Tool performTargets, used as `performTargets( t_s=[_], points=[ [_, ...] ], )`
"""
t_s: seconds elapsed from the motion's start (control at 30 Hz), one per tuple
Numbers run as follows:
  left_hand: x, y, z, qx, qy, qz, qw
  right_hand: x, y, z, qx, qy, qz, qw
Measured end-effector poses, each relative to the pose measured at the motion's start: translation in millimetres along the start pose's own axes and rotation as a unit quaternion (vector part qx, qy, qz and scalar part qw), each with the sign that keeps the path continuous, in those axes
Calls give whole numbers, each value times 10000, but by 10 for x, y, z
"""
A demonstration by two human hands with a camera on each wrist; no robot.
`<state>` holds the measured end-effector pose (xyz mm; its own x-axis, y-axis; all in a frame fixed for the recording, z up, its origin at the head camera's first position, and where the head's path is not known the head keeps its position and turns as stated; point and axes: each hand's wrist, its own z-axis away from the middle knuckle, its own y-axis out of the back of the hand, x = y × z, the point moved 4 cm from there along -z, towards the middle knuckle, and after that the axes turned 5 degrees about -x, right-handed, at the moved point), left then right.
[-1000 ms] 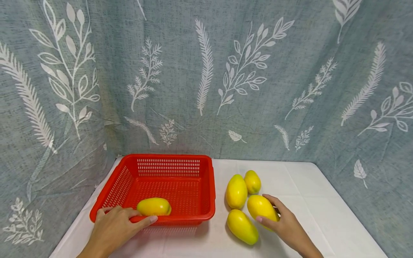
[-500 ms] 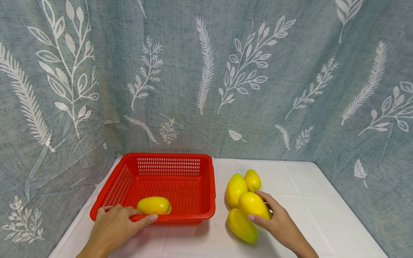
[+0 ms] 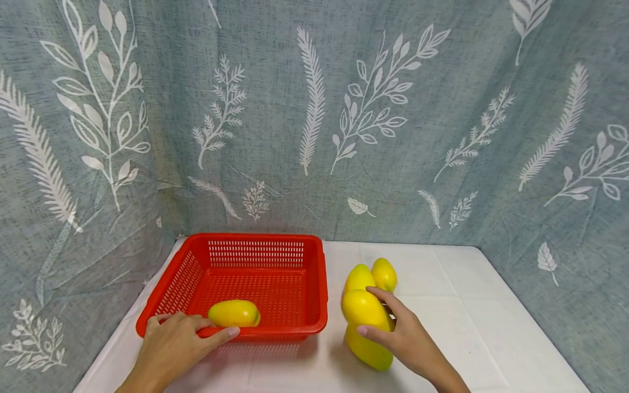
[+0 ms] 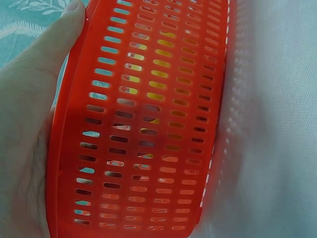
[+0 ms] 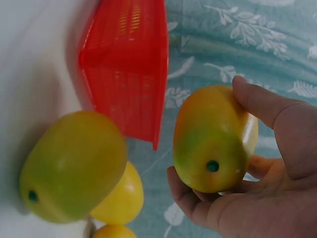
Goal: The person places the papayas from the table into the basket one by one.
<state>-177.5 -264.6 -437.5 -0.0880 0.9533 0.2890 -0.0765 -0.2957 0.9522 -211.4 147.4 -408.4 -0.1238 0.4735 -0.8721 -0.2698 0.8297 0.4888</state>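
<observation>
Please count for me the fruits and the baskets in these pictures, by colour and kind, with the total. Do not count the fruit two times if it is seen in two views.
Red basket: 1
Yellow fruits: 5 (1 in the basket, 1 in the right hand, 3 on the white table)
Total: 6

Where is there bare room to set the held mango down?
Free: inside the red basket, behind its lone mango; white tabletop right of the loose mangoes and right hand. Crowded: around those three, by the held mango.
</observation>
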Motion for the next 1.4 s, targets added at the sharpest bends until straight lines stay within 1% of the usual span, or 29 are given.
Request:
performTargets(
  t_s=[0.1, 0.5, 0.8, 1.1, 1.4],
  points=[
    [0, -4, 1, -4, 10, 5, 10000, -46, -62, -21, -108, 168, -45, 9998],
    [0, -4, 10, 54, -4, -60, 10000, -264, -327, -114, -461, 583, -118, 9972],
    [-2, -10, 12, 41, -3, -100, 9999, -438, -536, -219, -747, 997, -83, 9922],
    [-2, 6, 7, 22, 13, -123, 9999, -574, -726, -344, -968, 1131, -150, 9887],
    [4, -15, 2, -91, 100, -167, 9998, -671, -890, -519, -983, 1154, 128, 9884]
  ],
)
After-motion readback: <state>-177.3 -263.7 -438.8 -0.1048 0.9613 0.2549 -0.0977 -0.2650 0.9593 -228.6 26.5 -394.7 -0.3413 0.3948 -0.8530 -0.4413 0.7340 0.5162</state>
